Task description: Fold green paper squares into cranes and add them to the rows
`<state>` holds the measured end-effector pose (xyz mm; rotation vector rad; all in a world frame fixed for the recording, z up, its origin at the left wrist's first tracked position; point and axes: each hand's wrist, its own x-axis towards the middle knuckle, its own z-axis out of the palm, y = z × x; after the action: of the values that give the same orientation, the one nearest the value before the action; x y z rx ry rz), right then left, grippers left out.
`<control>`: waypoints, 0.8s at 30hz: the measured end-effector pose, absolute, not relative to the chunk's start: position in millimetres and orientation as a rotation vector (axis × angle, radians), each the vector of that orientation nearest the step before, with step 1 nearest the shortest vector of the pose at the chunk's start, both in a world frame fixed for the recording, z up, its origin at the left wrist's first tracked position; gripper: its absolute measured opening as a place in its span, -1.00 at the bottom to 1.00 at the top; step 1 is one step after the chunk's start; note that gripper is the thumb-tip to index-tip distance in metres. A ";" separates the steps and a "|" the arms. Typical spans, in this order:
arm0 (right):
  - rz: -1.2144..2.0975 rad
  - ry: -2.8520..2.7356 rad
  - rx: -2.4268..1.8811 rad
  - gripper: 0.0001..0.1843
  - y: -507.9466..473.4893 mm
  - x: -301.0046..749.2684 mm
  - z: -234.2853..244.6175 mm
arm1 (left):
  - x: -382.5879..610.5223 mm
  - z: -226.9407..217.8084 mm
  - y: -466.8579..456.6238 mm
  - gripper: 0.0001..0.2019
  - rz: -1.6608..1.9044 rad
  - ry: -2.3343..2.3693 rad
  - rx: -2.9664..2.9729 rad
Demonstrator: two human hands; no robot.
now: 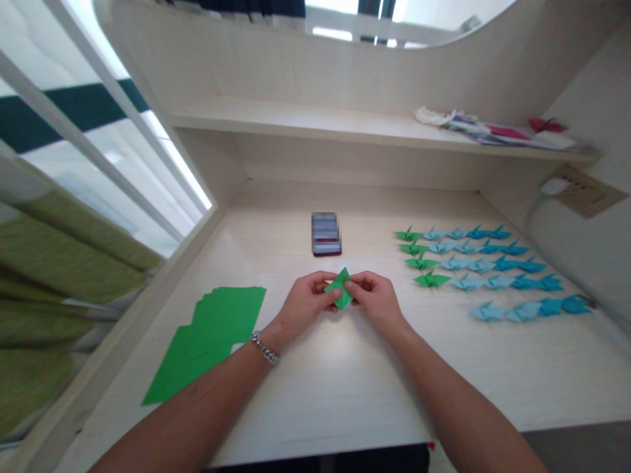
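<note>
Between my two hands is a small piece of folded green paper [344, 282], diamond-shaped with a point at the top. My left hand [315, 294] pinches its left side, thumb lying across the front. On the right side my right hand [373, 293] grips it, thumb also on the front face. The fingers behind the paper are partly hidden. To the left, a stack of flat green paper sheets [217, 335] lies fanned out, partly covered by my left forearm. Rows of folded paper cranes stand at the right, green ones [432, 280] at the left ends and blue ones [522, 311] beyond.
A phone [326, 233] lies on the desk [335, 387] beyond my hands. Above the desk's back runs a shelf [305, 125] with papers [497, 131] at its right. A plug with a cable sits in the wall socket [586, 190]. Railings and a green curtain [64, 289] border the left.
</note>
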<state>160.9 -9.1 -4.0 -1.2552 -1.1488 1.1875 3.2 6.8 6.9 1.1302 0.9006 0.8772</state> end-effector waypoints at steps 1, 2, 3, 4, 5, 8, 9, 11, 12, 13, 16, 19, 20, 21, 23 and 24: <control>1.182 -1.147 -1.262 -0.74 -9.5 160.5 -3.7 | 3.4 7.9 6.8 -0.59 0.877 0.909 1.134; 1.182 -1.145 -1.267 -0.73 -9.7 160.0 -3.6 | 3.6 8.5 7.0 -0.59 0.876 0.920 1.141; 1.189 -1.140 -1.267 -0.73 -9.9 159.4 -3.7 | 3.7 8.8 7.3 -0.59 0.877 0.933 1.151; 1.202 -1.132 -1.262 -0.72 -10.0 158.8 -3.9 | 3.7 8.8 7.5 -0.59 0.880 0.943 1.159; 1.216 -1.123 -1.254 -0.71 -9.9 158.3 -4.1 | 3.8 8.4 7.7 -0.59 0.885 0.949 1.164; 1.224 -1.099 -1.238 -0.70 -9.3 157.4 -4.8 | 4.1 6.1 7.4 -0.58 0.890 0.924 1.148; 1.204 -1.096 -1.245 -0.71 -9.3 157.3 -4.7 | 4.1 5.3 7.1 -0.56 0.881 0.904 1.135; 1.150 -1.099 -1.268 -0.72 -9.6 156.9 -4.0 | 4.0 3.9 6.8 -0.51 0.849 0.873 1.111; 1.126 -1.103 -1.278 -0.73 -10.0 156.6 -3.4 | 3.9 3.4 6.7 -0.49 0.830 0.865 1.105; 1.107 -1.106 -1.285 -0.74 -10.5 156.2 -2.8 | 3.7 3.1 6.6 -0.47 0.817 0.866 1.104; 1.083 -1.105 -1.291 -0.74 -11.9 154.9 -1.7 | 3.6 2.9 6.7 -0.44 0.806 0.886 1.113; 1.119 -1.091 -1.281 -0.73 -11.6 154.9 -2.7 | 3.9 3.4 6.2 -0.42 0.809 0.883 1.133; 1.142 -1.086 -1.275 -0.72 -11.0 155.3 -3.4 | 3.8 3.6 6.1 -0.41 0.808 0.878 1.144; 1.165 -1.080 -1.271 -0.72 -10.4 155.9 -4.1 | 3.7 3.8 6.0 -0.40 0.806 0.874 1.156; 1.195 -1.071 -1.268 -0.71 -9.1 157.2 -5.2 | 2.9 4.0 6.5 -0.42 0.802 0.868 1.174; 1.204 -1.068 -1.267 -0.71 -8.6 157.9 -5.4 | 2.3 3.8 7.2 -0.46 0.804 0.867 1.173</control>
<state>157.9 -8.6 -5.4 -1.2669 -1.0679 1.2040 2.3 7.2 3.8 1.1732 0.8671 0.8045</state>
